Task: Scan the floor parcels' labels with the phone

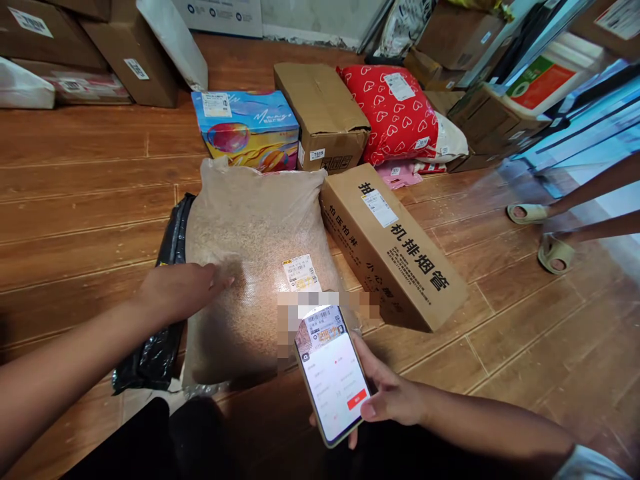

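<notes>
A large, clear-wrapped sack of tan granules (260, 233) lies on the floor before me. A white shipping label (301, 272) is stuck on its right half. My left hand (185, 290) rests against the sack's left side, fingers stretched onto the plastic, fingertips slightly blurred. My right hand (385, 393) is closed around a phone (333, 387), thumb at the lower right of its screen. The phone is held over the sack's lower right corner. Its screen displays the label at the top and a red button below. Pixelation hides the area around the phone's top.
A long carton (395, 247) lies right of the sack, a black plastic parcel (150, 347) left. Behind are a blue printed box (250, 127), a brown carton (323, 113) and a red heart-patterned parcel (387, 110). Another person's sandalled feet (555, 253) stand at right.
</notes>
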Available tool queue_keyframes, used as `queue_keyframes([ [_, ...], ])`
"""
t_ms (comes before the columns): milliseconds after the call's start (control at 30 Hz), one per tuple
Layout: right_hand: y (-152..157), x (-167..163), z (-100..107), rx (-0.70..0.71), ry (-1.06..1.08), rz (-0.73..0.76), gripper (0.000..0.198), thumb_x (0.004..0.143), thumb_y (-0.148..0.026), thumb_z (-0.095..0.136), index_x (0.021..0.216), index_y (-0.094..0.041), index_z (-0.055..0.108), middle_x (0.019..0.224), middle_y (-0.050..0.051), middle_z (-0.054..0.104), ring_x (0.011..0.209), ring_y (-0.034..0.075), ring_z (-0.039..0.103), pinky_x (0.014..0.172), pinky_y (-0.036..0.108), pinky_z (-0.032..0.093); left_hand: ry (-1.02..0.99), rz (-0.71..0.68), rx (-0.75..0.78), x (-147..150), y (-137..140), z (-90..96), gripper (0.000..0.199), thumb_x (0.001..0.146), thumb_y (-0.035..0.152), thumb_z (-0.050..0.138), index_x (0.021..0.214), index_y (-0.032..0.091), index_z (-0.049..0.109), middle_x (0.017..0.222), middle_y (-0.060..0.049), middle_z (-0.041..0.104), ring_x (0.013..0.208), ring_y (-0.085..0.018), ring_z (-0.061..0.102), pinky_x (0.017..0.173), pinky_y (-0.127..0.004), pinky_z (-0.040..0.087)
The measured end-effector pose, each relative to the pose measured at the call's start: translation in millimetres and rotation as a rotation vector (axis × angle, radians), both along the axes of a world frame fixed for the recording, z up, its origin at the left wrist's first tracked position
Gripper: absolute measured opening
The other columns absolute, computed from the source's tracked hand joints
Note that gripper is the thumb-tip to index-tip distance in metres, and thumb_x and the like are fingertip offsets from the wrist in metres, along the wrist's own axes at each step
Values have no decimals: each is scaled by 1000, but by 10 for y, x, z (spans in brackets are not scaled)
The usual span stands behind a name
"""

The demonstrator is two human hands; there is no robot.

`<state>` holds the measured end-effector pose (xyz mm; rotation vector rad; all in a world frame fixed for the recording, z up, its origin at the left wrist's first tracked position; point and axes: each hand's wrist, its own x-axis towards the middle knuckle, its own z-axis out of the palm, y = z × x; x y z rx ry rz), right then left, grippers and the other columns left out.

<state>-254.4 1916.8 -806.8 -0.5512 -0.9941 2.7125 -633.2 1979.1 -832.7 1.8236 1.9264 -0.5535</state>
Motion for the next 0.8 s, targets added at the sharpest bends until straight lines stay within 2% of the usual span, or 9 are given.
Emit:
queue_keyframes([
  [133,8,-17,41,2,13,-12,90,84,-33,72,143,-33,4,123,18,65,110,35,65,55,21,55,28,11,-33,28,-14,49,60,91,66,22,94,19,59,95,-14,70,92,-34,66,78,-47,50],
  [400,33,1,101,17,37,-16,81,87,-27,69,142,-32,9,124,17,65,110,30,66,63,21,58,32,2,-23,66,-5,55,60,90,66,23,92,19,60,94,-13,70,91,-36,66,78,-50,50],
  [533,32,24,78,10,31,-16,84,87,-25,68,142,-33,6,126,18,63,113,33,64,61,21,57,21,-15,-2,81,5,45,61,90,66,23,93,18,61,92,-15,70,85,-35,67,75,-49,50],
  [667,25,23,56,45,39,-16,90,86,-22,70,143,-31,1,124,19,65,109,30,67,63,24,58,13,-24,-31,89,19,53,61,90,65,21,92,18,60,94,-15,70,88,-36,66,76,-50,50],
  [800,31,11,61,76,11,-21,86,88,-25,68,143,-29,2,124,19,65,103,28,69,61,25,58,15,-22,-41,87,33,53,62,90,66,20,91,18,60,94,-16,70,89,-37,66,76,-51,50],
])
